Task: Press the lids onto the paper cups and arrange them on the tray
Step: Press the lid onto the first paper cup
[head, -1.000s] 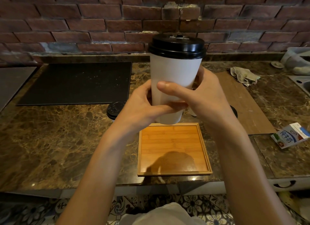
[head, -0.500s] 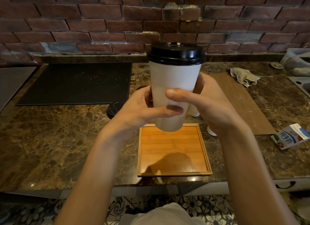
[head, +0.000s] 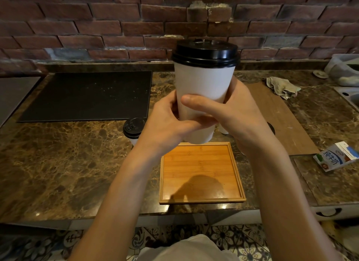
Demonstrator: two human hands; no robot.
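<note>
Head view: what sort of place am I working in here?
Probably a kitchen or drinks counter: a stone countertop with a sink at its right edge, a milk carton, and a lidded paper cup.

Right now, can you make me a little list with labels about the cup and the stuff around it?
cup: white, upright, held up in the air
lid: black, on the cup
grip: left hand and right hand both wrapped round the cup's lower half
tray: wooden, on the counter, no cup on it yet
other cup: lidded, on the counter left of the tray, partly hidden by the left hand
also there: carton and cloth, off to the right
</note>
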